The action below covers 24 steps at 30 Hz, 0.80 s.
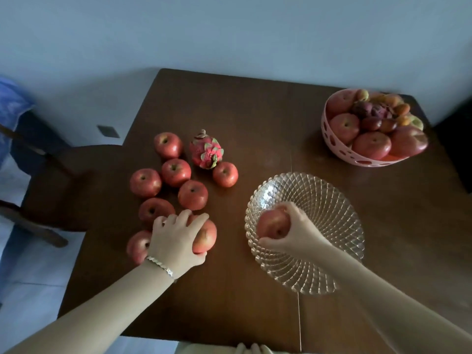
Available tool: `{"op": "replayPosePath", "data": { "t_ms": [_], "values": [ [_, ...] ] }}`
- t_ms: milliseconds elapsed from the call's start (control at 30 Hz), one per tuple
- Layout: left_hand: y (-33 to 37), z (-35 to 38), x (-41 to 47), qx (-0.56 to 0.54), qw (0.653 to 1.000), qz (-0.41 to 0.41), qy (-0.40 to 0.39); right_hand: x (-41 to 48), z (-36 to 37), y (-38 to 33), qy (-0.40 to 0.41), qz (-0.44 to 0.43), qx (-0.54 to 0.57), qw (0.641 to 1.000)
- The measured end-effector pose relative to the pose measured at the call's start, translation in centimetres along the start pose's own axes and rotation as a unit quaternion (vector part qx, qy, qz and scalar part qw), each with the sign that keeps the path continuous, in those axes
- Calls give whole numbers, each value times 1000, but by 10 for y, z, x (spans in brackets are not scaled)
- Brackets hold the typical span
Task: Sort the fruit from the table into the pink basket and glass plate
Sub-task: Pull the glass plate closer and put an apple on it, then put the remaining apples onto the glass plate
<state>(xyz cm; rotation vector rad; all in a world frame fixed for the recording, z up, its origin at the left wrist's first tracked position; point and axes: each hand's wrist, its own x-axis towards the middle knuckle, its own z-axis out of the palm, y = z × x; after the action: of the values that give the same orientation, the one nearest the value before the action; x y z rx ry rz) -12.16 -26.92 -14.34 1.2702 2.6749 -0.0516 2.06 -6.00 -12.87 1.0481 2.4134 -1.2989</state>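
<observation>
Several red apples lie in a cluster on the left half of the brown table (255, 118), with a pink dragon fruit (206, 149) at the back of the cluster. My left hand (176, 238) grips one apple (207, 235) at the near end of the cluster. My right hand (293, 231) holds another apple (272, 223) over the left rim of the glass plate (319, 200). The pink basket (332, 139) stands at the far right, heaped with apples and smaller mixed fruit.
A dark wooden chair (58, 185) stands left of the table, with blue fabric (10, 100) behind it. A dark object (457, 139) sits at the right edge beside the basket. The wall runs close behind the table.
</observation>
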Motion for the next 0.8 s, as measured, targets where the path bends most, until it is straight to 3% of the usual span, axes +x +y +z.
{"op": "replayPosePath", "data": {
  "t_ms": [100,267,567,633,733,800],
  "values": [
    [21,-15,1,-63,998,-7,27,17,-20,36,61,67,9,996],
    [60,-30,6,-215,976,-40,24,34,-21,62,100,83,50,990],
    [117,-33,32,-273,961,-28,2,27,-29,74,-4,75,-4,997],
    [130,-31,40,-280,959,-28,-10,24,-41,71,6,44,-9,999],
    [147,-33,48,-283,959,-3,-4,16,-68,55,66,-35,103,992],
    [160,-37,52,-278,960,39,17,12,-86,40,-17,-50,188,981]
  ]
}}
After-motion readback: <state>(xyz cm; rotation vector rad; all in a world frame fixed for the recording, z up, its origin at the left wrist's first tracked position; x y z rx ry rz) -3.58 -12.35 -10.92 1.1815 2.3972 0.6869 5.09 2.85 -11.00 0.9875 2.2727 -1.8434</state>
